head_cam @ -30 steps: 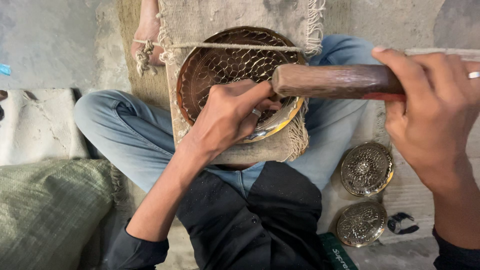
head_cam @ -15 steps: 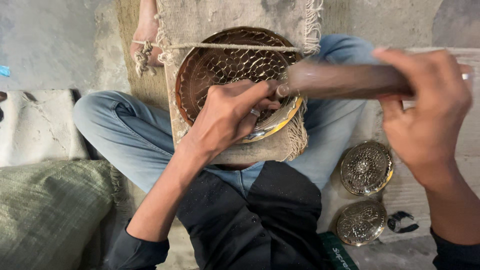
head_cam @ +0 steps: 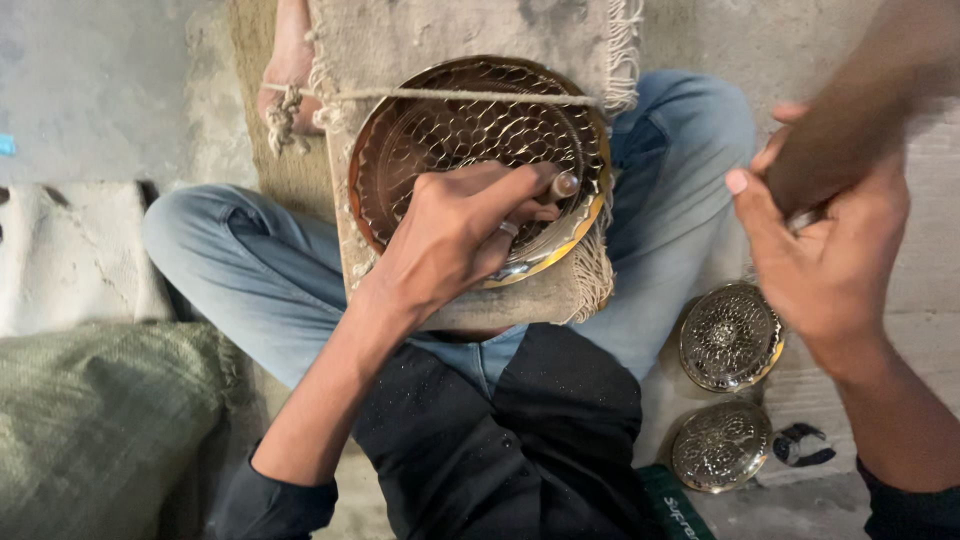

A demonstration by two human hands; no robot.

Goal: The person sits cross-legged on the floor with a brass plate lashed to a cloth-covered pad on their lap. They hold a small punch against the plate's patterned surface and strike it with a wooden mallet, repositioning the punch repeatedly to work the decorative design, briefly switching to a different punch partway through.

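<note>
Engraved brass plate lies on cloth-padded block across lap, cord over top. Left hand pinches small punch against plate. Right hand closed around blurred wooden mallet. Plate judged rigid, heavy, dentable; grip by rim. Green package corner beside two finished plates.

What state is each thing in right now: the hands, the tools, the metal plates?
left hand: pinching a punch against the plate
right hand: raised, gripping the wooden mallet
big engraved plate: flat on the cloth pad, under a cord
two small plates: lying on the floor, untouched
</note>
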